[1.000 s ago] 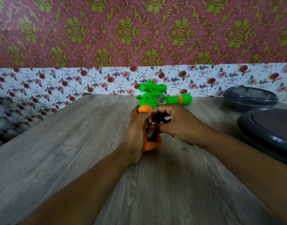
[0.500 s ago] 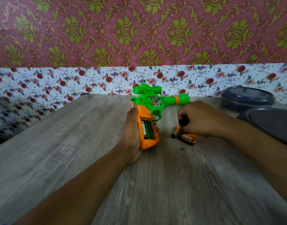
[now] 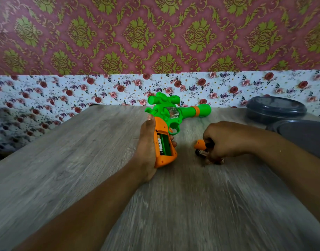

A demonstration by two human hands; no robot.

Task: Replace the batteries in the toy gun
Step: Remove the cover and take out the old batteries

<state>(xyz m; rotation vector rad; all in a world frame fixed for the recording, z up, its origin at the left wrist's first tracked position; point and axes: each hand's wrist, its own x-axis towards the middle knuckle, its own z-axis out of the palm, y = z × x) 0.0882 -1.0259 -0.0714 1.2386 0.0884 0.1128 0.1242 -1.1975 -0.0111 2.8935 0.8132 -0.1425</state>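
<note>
My left hand [image 3: 146,147] grips the orange handle of the green and orange toy gun [image 3: 173,113], barrel pointing right. The handle's battery compartment faces me uncovered: one battery [image 3: 159,144] sits in its left slot and the right slot shows bare green. My right hand [image 3: 226,140] rests on the wooden table [image 3: 83,160] to the right of the gun, fingers curled around a dark battery. Under its fingertips lie the orange compartment cover [image 3: 199,144] and a loose battery [image 3: 201,152], partly hidden by the hand.
Two dark grey round containers stand at the right: one with a lid [image 3: 275,109] against the floral wall, another [image 3: 304,136] nearer me beside my right forearm. The wall runs along the table's far edge.
My right hand left the gun's handle with a battery and went down to the table on the right, beside the cover and loose battery. The left hand tilted the gun slightly, keeping hold.
</note>
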